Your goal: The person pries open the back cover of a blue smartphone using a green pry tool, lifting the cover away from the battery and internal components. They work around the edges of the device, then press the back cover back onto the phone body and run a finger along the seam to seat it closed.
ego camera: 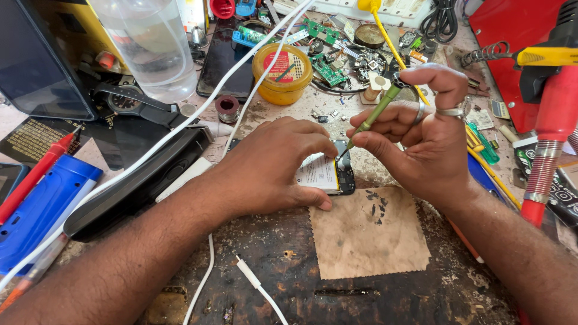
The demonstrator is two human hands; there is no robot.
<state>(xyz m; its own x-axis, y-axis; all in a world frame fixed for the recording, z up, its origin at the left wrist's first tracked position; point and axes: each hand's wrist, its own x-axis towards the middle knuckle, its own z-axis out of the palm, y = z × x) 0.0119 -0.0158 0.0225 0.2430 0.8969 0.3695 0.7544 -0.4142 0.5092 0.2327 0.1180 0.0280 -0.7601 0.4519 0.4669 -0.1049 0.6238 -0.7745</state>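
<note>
The phone [330,173] is lying opened, back up, in the middle of the bench [361,295], its white-labelled battery showing. The left hand [271,165] is lying over the phone's left part, fingers curled down and pressing on it, thumb along its near edge; it is grasping nothing. The right hand [421,135] is just right of the phone, fingers pinched around a green screwdriver [376,113], forefinger arched over the cap. The screwdriver is slanting down-left, its tip touching the phone's upper right corner. A brown cloth [367,235] is lying just below the phone. A yellow tin [282,73] is sitting beyond the phone.
</note>
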